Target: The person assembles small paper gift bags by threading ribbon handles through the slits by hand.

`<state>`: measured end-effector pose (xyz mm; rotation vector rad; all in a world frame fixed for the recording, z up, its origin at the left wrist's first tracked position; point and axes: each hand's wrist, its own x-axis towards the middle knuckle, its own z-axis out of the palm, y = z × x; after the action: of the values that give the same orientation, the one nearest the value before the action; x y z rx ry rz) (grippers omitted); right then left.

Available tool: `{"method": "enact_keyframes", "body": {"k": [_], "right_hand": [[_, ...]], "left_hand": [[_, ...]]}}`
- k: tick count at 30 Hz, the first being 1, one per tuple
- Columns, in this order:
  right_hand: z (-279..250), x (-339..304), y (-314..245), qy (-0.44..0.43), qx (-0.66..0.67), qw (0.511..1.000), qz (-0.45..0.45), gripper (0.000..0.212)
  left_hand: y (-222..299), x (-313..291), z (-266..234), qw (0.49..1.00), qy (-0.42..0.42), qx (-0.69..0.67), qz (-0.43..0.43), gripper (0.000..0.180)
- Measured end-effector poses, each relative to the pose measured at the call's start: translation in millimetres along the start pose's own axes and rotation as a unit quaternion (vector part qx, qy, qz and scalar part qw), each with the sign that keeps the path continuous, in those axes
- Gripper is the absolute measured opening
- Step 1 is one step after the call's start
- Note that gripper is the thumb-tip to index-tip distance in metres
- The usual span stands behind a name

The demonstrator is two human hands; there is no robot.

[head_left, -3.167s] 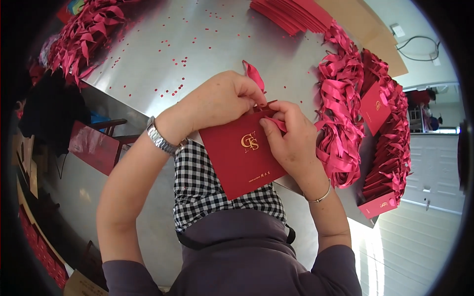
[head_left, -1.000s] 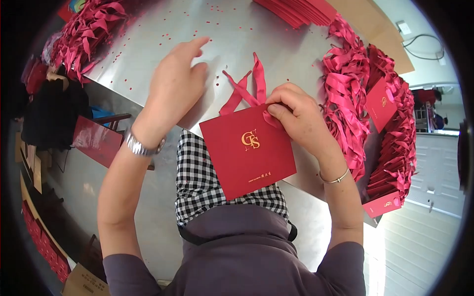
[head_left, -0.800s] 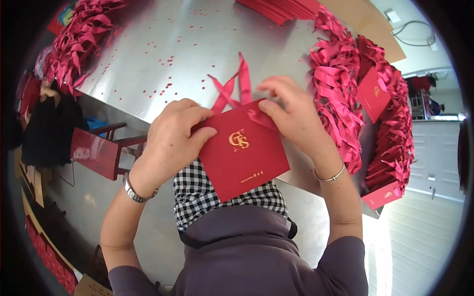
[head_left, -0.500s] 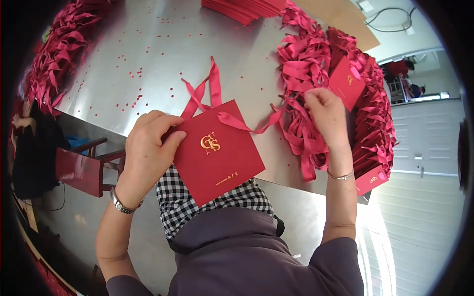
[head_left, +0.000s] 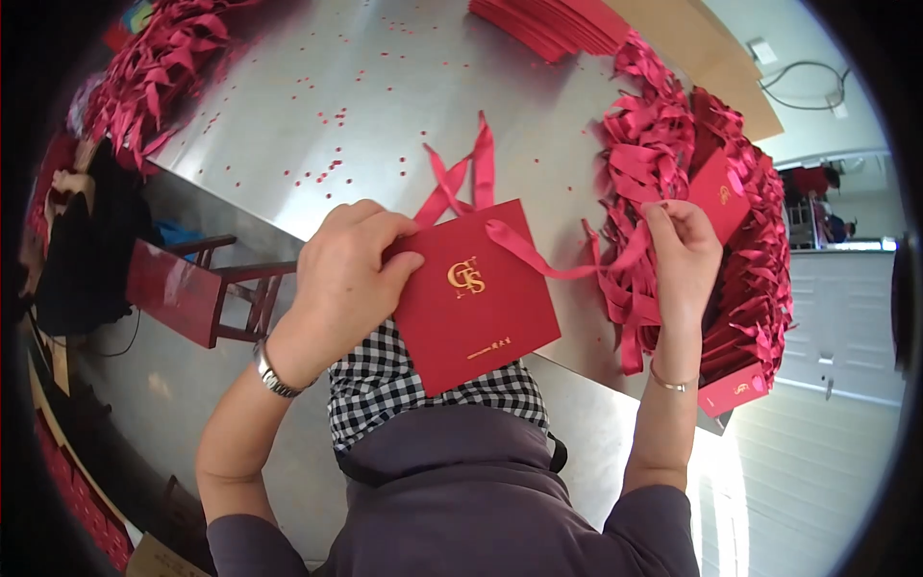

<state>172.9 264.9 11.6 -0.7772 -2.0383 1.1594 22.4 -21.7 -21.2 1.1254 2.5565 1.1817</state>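
In my left hand (head_left: 351, 274) is a square red paper gift bag (head_left: 481, 317) with gold lettering, pinched by its upper left edge between thumb and fingers. It is held flat, tilted, over the table's near edge and my lap. Pink-red ribbon handles (head_left: 484, 163) stick out past its top, crossing each other. Another ribbon (head_left: 553, 269) runs from the bag's front toward my right hand (head_left: 690, 245). That hand is closed in a pinch, apparently on this ribbon, just above a pile of ribbons (head_left: 625, 168); its fingertips partly hide the ribbon's end.
Rows of finished-looking red bags (head_left: 745, 317) with ribbons line the table's right side. A stack of red bags (head_left: 553, 24) lies at the back, more ribbons (head_left: 159, 77) at the far left. Red confetti dots dot the metal table (head_left: 260, 183). A red stool (head_left: 183, 288) stands left.
The whole view has shifted, so the table and bags appear farther right. My left hand keeps its hold on the bag. My right hand remains pinched near the ribbon pile, its wrist slightly turned.
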Motion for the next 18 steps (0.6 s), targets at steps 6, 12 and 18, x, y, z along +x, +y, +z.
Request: {"method": "enact_keyframes", "body": {"k": [6, 12, 18], "right_hand": [[52.1, -59.5, -54.9, -0.165, 0.2, 0.966, 0.016, 0.011], [112.6, -92.5, -41.2, -0.217, -0.049, 0.958, -0.181, 0.012], [122.2, -91.3, -21.5, -0.185, 0.004, 0.978, -0.101, 0.014]], "left_hand": [[5.0, 4.4, -6.9, 0.995, -0.032, -0.054, -0.073, 0.013], [2.3, 17.2, -10.0, 0.979, -0.066, -0.17, -0.091, 0.016], [-11.2, 22.8, -24.0, 0.959, -0.175, -0.202, -0.092, 0.016]]}}
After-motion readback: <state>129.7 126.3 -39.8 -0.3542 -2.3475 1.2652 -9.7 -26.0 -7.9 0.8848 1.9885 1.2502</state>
